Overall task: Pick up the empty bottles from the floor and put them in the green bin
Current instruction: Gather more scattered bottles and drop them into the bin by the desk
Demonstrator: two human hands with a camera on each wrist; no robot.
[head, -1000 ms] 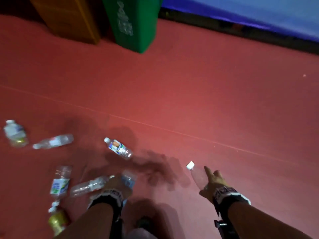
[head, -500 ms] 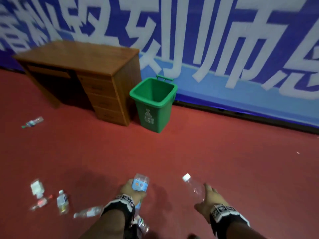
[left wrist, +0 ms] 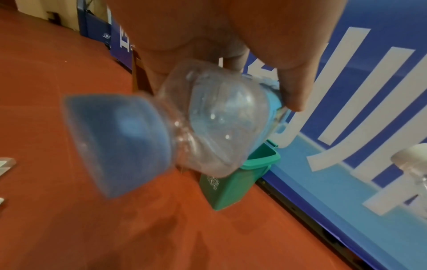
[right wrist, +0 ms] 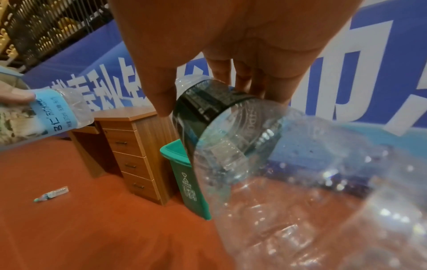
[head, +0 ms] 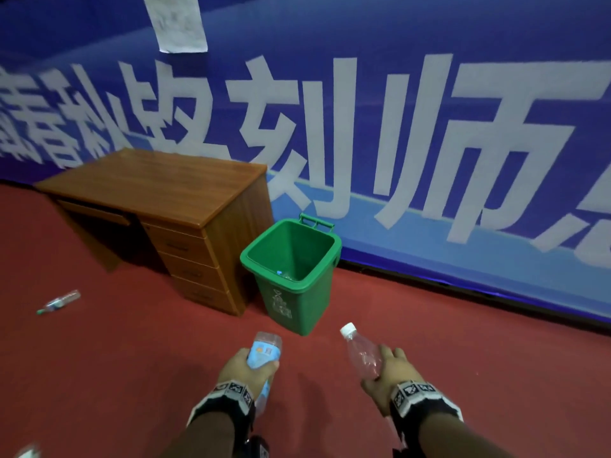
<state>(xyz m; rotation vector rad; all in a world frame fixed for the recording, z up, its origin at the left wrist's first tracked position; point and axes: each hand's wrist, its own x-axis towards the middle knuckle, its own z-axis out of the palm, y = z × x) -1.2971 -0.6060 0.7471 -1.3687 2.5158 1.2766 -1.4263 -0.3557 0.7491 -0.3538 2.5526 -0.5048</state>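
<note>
My left hand [head: 246, 366] grips a clear bottle with a light blue label [head: 264, 352], its blue cap [left wrist: 120, 138] pointing back toward the wrist camera. My right hand [head: 385, 371] holds a clear bottle with a white cap [head: 362, 353] and a dark label [right wrist: 203, 107], cap pointing forward. The open green bin [head: 292, 276] stands ahead on the red floor, beside the desk, with something small at its bottom. Both hands are short of the bin, above the floor.
A wooden desk with drawers [head: 158, 193] stands left of the bin against a blue banner wall [head: 429, 127]. One bottle [head: 59, 302] lies on the floor at the left, also seen as the floor bottle [right wrist: 52, 193]. A blurred bottle [head: 26, 452] shows at the bottom left corner.
The view has lifted from the floor bottles to the bin and desk. Both hands carry their bottles closer to the bin, which now looms larger.
</note>
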